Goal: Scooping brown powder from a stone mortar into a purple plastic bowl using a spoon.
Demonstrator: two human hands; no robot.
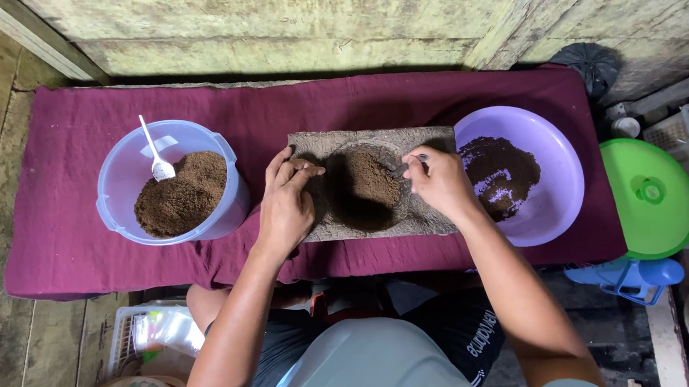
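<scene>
Stone slab (376,215): centre of the desk, on the maroon cloth (67,229); judged heavy, rigid, stable.
Brown powder (369,181): heaped in the slab's hollow; loose, light, spills easily.
Left hand (285,204): grip closed on the slab's left edge.
Right hand (437,180): fingers pinched on a small dark tool; its kind cannot be told.
Clearance: clear tub (120,188) left, purple basin (554,207) touching the slab on the right; the front edge of the desk is close.

Maroon cloth (79,143), purple bowl (564,168), green lid (654,195)
</scene>
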